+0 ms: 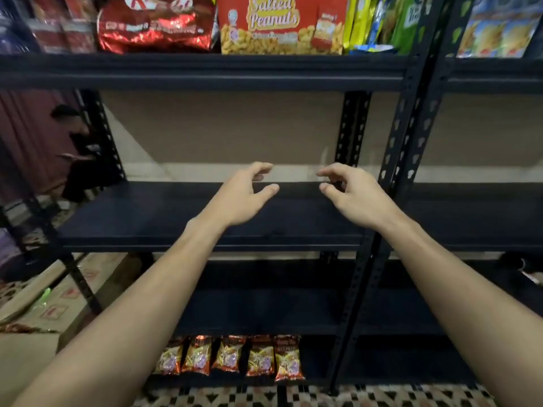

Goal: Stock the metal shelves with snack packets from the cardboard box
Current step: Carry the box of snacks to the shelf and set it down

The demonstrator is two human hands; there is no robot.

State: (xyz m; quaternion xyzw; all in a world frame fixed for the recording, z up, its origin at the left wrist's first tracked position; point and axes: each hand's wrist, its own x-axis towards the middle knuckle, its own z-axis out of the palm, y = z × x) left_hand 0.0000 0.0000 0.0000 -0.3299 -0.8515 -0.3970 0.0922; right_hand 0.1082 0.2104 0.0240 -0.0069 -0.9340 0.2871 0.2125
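Note:
Both my arms reach out over the bare middle shelf of the dark metal rack. My left hand and my right hand hover side by side above it, fingers loosely curved, holding nothing. On the bottom shelf stands a row of several orange-red snack packets. The top shelf carries a red foil bag, a Salted Peanuts pack and yellow and green packets. Cardboard boxes lie on the floor at the left.
A perforated upright post divides this rack from a second bay at the right, which has more packets on top. A person sits in the background at the left. Patterned flooring runs along the bottom.

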